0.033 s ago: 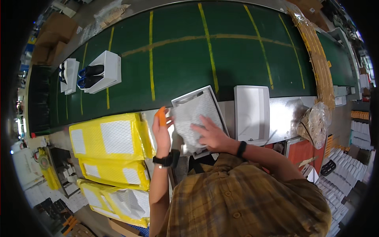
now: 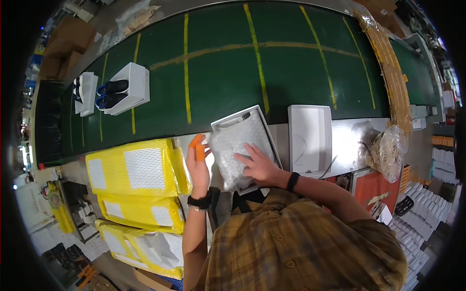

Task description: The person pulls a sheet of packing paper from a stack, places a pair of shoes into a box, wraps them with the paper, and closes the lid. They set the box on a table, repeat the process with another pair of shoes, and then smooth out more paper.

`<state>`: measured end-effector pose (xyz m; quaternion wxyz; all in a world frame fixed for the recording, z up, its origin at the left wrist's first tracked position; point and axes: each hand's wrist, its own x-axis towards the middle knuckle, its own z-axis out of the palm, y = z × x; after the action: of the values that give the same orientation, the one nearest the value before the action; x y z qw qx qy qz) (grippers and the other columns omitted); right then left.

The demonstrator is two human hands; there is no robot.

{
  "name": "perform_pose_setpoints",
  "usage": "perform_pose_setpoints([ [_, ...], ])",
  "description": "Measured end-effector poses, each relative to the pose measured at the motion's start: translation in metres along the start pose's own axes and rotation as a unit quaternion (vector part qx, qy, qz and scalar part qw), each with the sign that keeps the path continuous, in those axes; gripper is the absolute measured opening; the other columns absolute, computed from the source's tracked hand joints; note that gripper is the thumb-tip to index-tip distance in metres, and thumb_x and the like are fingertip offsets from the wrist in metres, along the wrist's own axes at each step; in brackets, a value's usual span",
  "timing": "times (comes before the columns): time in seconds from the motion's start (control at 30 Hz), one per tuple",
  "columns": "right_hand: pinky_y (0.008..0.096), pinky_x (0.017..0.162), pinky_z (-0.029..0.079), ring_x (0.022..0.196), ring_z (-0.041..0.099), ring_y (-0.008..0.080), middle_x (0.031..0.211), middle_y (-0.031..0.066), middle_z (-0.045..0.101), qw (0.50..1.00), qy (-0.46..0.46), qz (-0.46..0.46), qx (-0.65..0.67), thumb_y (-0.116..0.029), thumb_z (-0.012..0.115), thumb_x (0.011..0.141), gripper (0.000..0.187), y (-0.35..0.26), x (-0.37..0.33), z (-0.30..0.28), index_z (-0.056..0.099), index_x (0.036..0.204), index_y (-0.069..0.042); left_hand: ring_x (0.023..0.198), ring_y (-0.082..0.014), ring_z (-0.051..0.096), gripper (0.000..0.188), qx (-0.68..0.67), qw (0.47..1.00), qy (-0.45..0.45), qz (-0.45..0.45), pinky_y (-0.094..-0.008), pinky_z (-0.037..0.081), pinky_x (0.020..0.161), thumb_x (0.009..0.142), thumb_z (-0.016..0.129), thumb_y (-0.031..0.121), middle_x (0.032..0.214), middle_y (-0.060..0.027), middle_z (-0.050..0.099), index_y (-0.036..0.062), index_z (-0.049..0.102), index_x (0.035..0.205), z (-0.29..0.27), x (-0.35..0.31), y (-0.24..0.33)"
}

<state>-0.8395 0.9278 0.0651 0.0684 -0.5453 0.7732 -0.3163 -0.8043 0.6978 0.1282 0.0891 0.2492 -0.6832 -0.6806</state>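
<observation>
Though askew, box (image 2: 237,115) lengthwise forward-left

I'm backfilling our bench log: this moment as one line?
left hand: beside open box; right hand: on white wrap; wrap: in box; white tray: right of box

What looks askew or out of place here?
The white box under your right hand sits skewed, while the white tray beside it stands nearly square to the metal bench. A crumpled clear bag slumps at the bench's right end, looking untidy.
</observation>
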Motion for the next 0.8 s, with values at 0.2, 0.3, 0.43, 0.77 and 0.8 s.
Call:
perform_pose_setpoints([
  [0.2,0.0594,0.111,0.027,0.134,0.036,0.0482,0.138,0.0217,0.049,0.981,0.129,0.093,0.114,-0.02,0.072,0.073,0.029,0.002,-0.037,-0.014,0.06,0.097,-0.008,0.137,-0.0383,0.037,0.067,0.557,0.777,-0.165,0.244,-0.053,0.025,0.114,0.088,0.066,0.043,0.147,-0.0225,0.041,0.0058,0.048,0.141,0.01,-0.033,-0.022],
  [0.3,0.0516,0.102,0.038,0.122,0.048,0.0451,0.123,0.0241,0.056,0.891,0.234,0.389,-0.001,-0.021,0.069,0.077,0.037,0.026,-0.06,-0.017,0.057,0.108,-0.007,0.142,-0.0435,0.026,0.085,0.564,0.776,-0.187,0.21,-0.0576,0.017,0.115,0.075,0.074,0.052,0.152,-0.0265,0.032,0.0124,0.045,0.144,0.043,-0.027,-0.051],
  [0.43,0.0471,0.086,0.05,0.096,0.062,0.0431,0.106,0.0215,0.064,0.815,-0.08,0.574,0.019,-0.015,0.069,0.075,0.046,0.076,-0.107,-0.015,0.055,0.117,-0.004,0.142,-0.0457,0.026,0.089,0.611,0.741,-0.2,0.196,-0.0535,0.017,0.117,0.074,0.077,0.051,0.154,-0.0246,0.03,0.0153,0.042,0.147,0.07,-0.016,-0.054],
  [0.77,0.0325,0.097,0.048,0.113,0.059,0.0126,0.122,0.0057,0.061,0.624,0.078,0.136,0.766,0.0,0.065,0.089,0.05,-0.03,-0.012,-0.188,0.047,0.135,-0.003,0.137,-0.0279,0.041,0.065,-0.096,0.98,-0.163,-0.058,-0.0407,0.038,0.11,0.101,0.055,0.029,0.153,-0.0165,0.036,0.0069,0.024,0.153,-0.018,-0.041,0.025],
  [0.8,0.0337,0.099,0.048,0.114,0.058,0.0137,0.124,0.0063,0.06,0.584,0.038,0.072,0.808,0.0,0.065,0.089,0.052,-0.035,0.006,-0.173,0.045,0.137,-0.003,0.135,-0.0295,0.043,0.065,-0.274,0.949,-0.143,-0.057,-0.0419,0.041,0.108,0.102,0.053,0.029,0.151,-0.0155,0.037,0.0068,0.022,0.154,-0.021,-0.047,0.032],
])
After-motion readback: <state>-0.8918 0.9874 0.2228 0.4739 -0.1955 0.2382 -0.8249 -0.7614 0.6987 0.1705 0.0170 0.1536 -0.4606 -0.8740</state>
